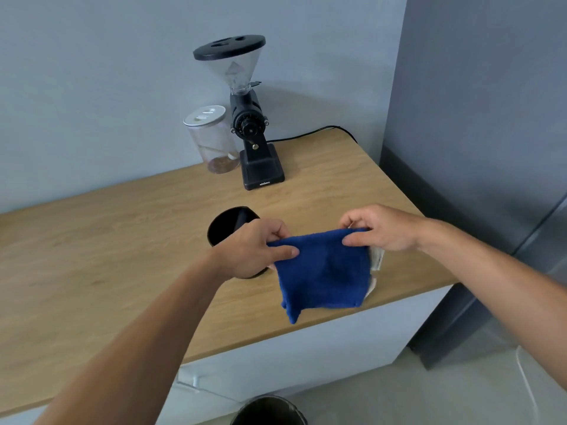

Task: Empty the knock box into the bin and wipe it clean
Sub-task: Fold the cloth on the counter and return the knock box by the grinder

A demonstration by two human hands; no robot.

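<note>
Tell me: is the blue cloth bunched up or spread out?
Spread out. The blue terry cloth hangs flat, its top edge pinched by the left hand and right hand.

the blue cloth [325, 271] looks like soft, fuzzy terry. the countertop [122, 240] is matt light wood grain. the knock box [228, 223] is glossy black. the coffee grinder [254, 142] has matt black body, clear plastic hopper. the jar [211, 142] is clear plastic.
</note>
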